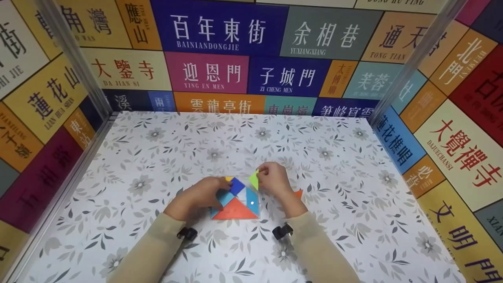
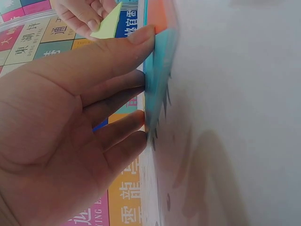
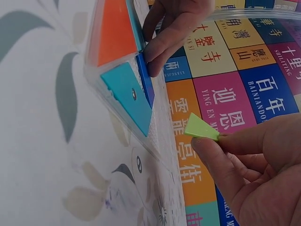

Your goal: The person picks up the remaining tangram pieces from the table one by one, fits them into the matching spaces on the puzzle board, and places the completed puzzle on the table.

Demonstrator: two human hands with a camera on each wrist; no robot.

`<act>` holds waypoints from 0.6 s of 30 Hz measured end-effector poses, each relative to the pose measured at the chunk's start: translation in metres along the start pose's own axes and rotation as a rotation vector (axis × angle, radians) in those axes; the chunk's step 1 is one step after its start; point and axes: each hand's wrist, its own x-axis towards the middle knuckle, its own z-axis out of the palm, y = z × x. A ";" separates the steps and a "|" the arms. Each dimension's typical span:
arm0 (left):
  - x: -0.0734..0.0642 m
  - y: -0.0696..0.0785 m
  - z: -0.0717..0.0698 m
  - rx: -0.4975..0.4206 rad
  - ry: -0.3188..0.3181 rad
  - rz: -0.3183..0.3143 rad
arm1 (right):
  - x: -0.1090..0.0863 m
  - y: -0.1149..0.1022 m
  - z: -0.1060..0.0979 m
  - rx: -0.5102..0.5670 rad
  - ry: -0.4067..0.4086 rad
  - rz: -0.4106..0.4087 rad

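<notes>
My right hand pinches a lime-green tangram piece between thumb and fingertips, raised above the table in the right wrist view. A clear tangram tray lies flat in front of me. In it are a large orange-red triangle on the near side, a light-blue piece at left, a light-blue piece at right, a dark-blue piece and a bit of yellow piece. My left hand rests over the tray's left side, fingers extended, fingertips on the pieces, partly hiding them.
An orange piece lies on the table, partly hidden behind my right wrist. The white tabletop has a grey flower-and-leaf print. Panels of coloured street-name signs enclose the back and both sides.
</notes>
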 end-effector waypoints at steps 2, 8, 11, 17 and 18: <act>0.000 0.000 0.000 0.003 -0.002 -0.003 | 0.000 0.000 0.001 0.005 -0.004 0.001; 0.000 0.000 -0.001 0.004 -0.003 -0.015 | -0.001 0.000 0.003 -0.005 -0.004 -0.015; 0.000 0.001 -0.001 -0.001 -0.011 -0.034 | -0.002 -0.001 0.004 -0.001 -0.011 -0.008; 0.001 0.000 -0.001 0.003 -0.019 -0.040 | -0.004 -0.002 0.006 0.033 -0.036 0.023; 0.001 -0.001 -0.001 0.003 -0.020 -0.034 | -0.004 -0.002 0.006 0.037 -0.039 0.026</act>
